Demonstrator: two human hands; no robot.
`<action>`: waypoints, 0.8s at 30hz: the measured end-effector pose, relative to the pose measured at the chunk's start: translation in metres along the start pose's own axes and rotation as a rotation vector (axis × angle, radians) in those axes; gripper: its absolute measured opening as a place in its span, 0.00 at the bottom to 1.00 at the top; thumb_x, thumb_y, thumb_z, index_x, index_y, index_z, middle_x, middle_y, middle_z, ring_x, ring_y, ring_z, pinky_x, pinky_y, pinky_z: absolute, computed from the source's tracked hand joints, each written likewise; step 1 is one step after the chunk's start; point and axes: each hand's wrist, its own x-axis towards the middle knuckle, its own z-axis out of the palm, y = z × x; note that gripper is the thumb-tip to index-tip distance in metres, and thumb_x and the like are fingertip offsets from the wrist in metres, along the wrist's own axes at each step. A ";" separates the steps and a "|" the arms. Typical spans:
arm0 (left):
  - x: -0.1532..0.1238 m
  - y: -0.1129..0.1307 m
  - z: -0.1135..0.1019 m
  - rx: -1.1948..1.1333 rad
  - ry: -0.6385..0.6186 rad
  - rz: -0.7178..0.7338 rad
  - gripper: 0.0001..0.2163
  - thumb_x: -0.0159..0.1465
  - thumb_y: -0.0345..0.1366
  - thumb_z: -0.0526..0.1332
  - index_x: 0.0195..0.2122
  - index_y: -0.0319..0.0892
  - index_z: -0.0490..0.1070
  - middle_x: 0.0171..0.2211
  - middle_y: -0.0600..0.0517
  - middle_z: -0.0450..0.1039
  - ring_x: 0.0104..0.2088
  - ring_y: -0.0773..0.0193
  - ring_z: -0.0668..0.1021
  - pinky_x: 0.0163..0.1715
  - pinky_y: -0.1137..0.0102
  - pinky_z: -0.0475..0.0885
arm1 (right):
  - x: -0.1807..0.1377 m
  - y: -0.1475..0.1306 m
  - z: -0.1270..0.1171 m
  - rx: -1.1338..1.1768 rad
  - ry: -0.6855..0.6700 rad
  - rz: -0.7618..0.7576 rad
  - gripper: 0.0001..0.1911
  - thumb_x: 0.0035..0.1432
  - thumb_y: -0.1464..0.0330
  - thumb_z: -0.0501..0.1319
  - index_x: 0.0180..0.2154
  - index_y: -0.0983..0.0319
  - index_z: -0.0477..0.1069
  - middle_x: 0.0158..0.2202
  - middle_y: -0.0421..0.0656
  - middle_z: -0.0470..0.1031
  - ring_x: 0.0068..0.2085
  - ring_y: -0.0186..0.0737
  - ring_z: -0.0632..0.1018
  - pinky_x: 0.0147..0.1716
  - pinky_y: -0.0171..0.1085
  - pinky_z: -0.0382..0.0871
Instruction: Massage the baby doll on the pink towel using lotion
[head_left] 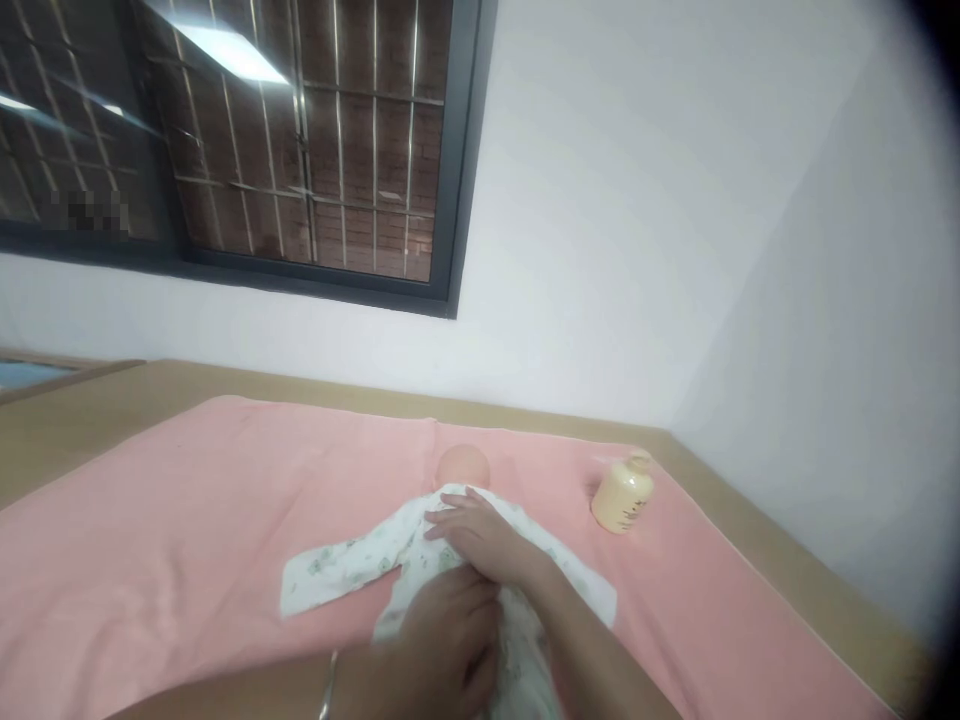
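At far left, a tan surface point(67, 450) bordering a wide pink cloth point(195, 500), softly creased at lower left. Above, a dark-framed window point(322, 170) with metal bars, brick behind the glass and a bright streak of reflected light. Toward the middle, a white garment point(424, 553) with small green prints, laid out on the pink cloth, 1 long sleeve stretched to the left. From the lower left, a bare forearm with 1 silver bracelet point(328, 685), leading to the left hand point(450, 630): fingers curled on the garment's midsection; cannot tell if gripping fabric. At the neckline, a smooth, rounded, pinkish form point(463, 466), like a doll's head. Just below, from the lower right, the right hand point(480, 530): palm down, fingers extended and slightly apart, flat on the garment's upper part without grasping, wrist just beside the left hand. Beyond the right forearm, the 2nd sleeve, angled downward. Near the cloth's right edge, well apart from the 2 hands, a cream bottle point(624, 495) with dark lettering. At far right, a plain white wall point(637, 200) with a corner.
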 end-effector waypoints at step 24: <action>0.052 -0.012 0.028 -0.059 0.025 -0.447 0.11 0.56 0.31 0.51 0.23 0.40 0.72 0.21 0.49 0.72 0.25 0.60 0.74 0.32 0.63 0.68 | -0.019 -0.002 -0.030 0.779 0.213 0.274 0.18 0.62 0.58 0.54 0.48 0.56 0.75 0.56 0.39 0.70 0.59 0.42 0.67 0.60 0.41 0.57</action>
